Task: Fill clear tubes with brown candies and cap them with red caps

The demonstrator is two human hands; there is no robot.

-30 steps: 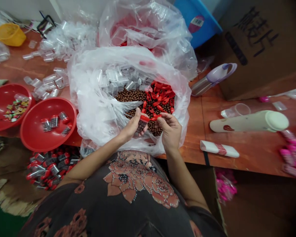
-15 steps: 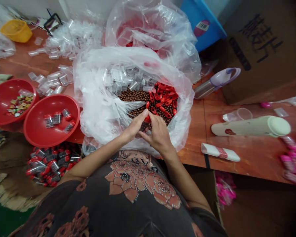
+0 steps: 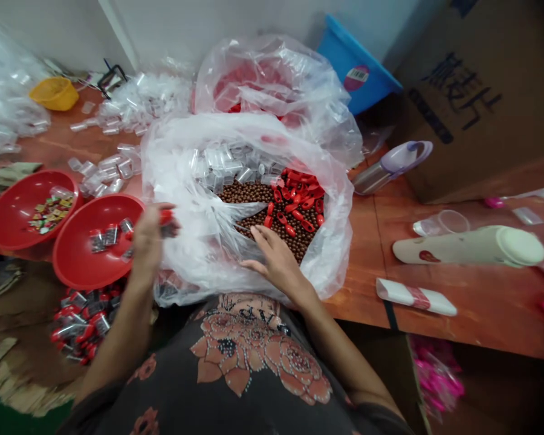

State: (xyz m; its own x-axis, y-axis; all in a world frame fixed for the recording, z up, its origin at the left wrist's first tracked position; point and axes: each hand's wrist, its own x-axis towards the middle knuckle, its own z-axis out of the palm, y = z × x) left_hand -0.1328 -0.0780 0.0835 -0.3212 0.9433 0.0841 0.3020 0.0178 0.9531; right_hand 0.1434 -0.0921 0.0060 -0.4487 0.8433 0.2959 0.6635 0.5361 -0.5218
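Blurred by motion, my left hand is closed on a small red-capped jar, beside the right rim of a red bowl. Several filled jars with red caps lie in that bowl. My right hand is open, fingers stretched out, over the near side of a plastic-lined container. Inside it are small brown balls, red scoop-shaped pieces and clear empty tubes. The right hand holds nothing that I can see.
Another red bowl with small colourful pieces stands at far left. Below the bowls lies a heap of red-capped jars. Clear tubes are piled behind. A purple-topped bottle, a cream flask and a cardboard box stand right.
My hands were together over the container around a red-capped piece. The left hand has moved left to the red bowl with the jar; the right has let go and opened.
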